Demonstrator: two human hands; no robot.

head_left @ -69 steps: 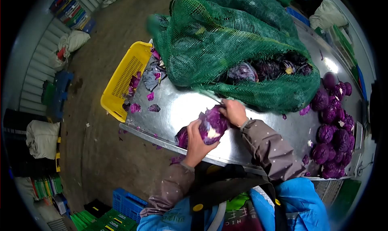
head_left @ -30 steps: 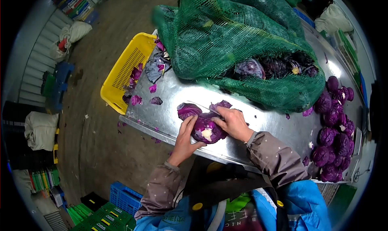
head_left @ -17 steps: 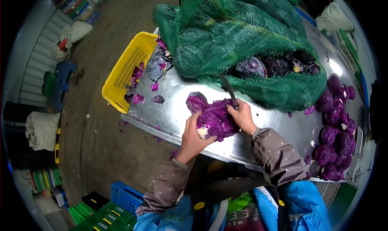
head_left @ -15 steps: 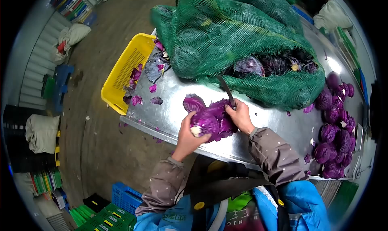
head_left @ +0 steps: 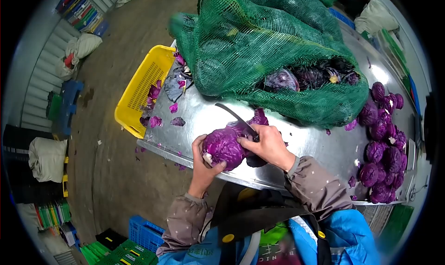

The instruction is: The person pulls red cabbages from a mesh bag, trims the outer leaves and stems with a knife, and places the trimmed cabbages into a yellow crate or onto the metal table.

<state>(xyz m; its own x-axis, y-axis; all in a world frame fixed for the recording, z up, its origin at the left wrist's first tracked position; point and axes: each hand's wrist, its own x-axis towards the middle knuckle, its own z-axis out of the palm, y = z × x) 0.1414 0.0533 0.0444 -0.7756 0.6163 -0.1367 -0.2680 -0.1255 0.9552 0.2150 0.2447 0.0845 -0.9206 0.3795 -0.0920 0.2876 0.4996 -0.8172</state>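
A red cabbage (head_left: 225, 148) is gripped from its left side by my left hand (head_left: 204, 165), thumb across the lower front by the pale stem end. My right hand (head_left: 268, 144) is closed around the handle of a knife (head_left: 232, 113). Its dark curved blade points up and left, above the cabbage, and the right thumb rests at the cabbage's upper right side. Loose purple leaves (head_left: 259, 117) lie just behind the right hand on the metal table (head_left: 194, 112). What lies under the right palm is partly hidden.
A large green mesh bag (head_left: 273, 42) of cabbages covers the table's back, its opening facing me. Several cabbages (head_left: 381, 165) are piled at the right. A yellow basket (head_left: 143, 84) with leaf scraps stands at the table's left edge. Crates (head_left: 143, 231) are on the floor at lower left.
The knife has swung from pointing up beside the bag to lying across above the cabbage. My right hand has moved down and over the cabbage's right side; the left has shifted slightly left.
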